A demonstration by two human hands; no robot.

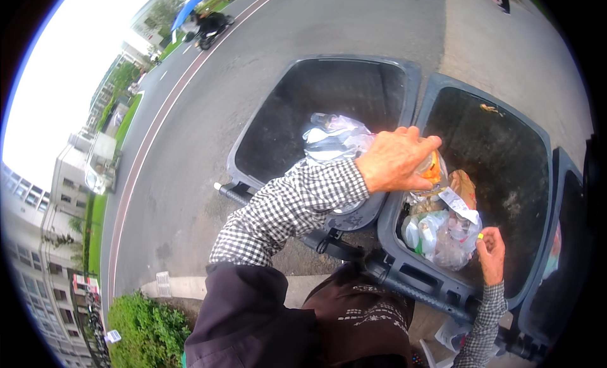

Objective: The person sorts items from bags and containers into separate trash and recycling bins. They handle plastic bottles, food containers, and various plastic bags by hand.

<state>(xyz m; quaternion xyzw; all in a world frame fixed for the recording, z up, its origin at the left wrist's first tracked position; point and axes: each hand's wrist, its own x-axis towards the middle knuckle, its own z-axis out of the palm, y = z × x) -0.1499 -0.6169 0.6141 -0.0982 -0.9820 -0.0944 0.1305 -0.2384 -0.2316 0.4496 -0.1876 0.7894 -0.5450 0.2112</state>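
Observation:
My left hand is closed around a clear plastic bottle with an orange label, above the near side of the middle grey wheeled bin. Between the thumb and fingers of my right hand is a small yellow cap, over the same bin. Below my hands lie crumpled clear plastic bags, a brown paper bag and a white paper slip. My left forearm passes over the left grey bin, which holds plastic bags and clear packaging.
A third grey bin stands at the right. Bin handles run close to my body. A green shrub grows at lower left. On the road are a scooter with a blue canopy and a small truck. A person's legs show at top right.

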